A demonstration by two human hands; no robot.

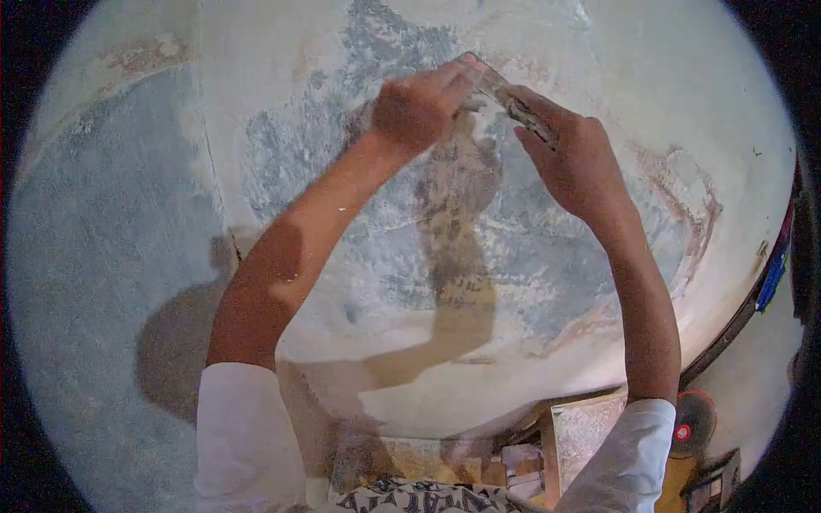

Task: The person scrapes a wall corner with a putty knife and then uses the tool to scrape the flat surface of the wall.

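Observation:
A scraper [491, 83] with a flat blade and a worn, stained handle is held against the wall [385, 205]. My right hand [583, 162] is closed around its handle. At the blade's upper left end, the fingertips of my left hand [419, 107] pinch or press on it; the hand is slightly blurred. Around the tool the wall surface is patchy, with grey areas showing through pale coating and rough brownish edges. Exactly how the blade's edge meets the wall is partly hidden by my fingers.
To the left is a large smooth grey area of wall [103, 239], with a vertical crack beside it. Shadows of my arms fall across the wall. Low on the right are a round dark fan-like object [694, 423], a blue item [772, 278] and a leaning pale board [586, 432].

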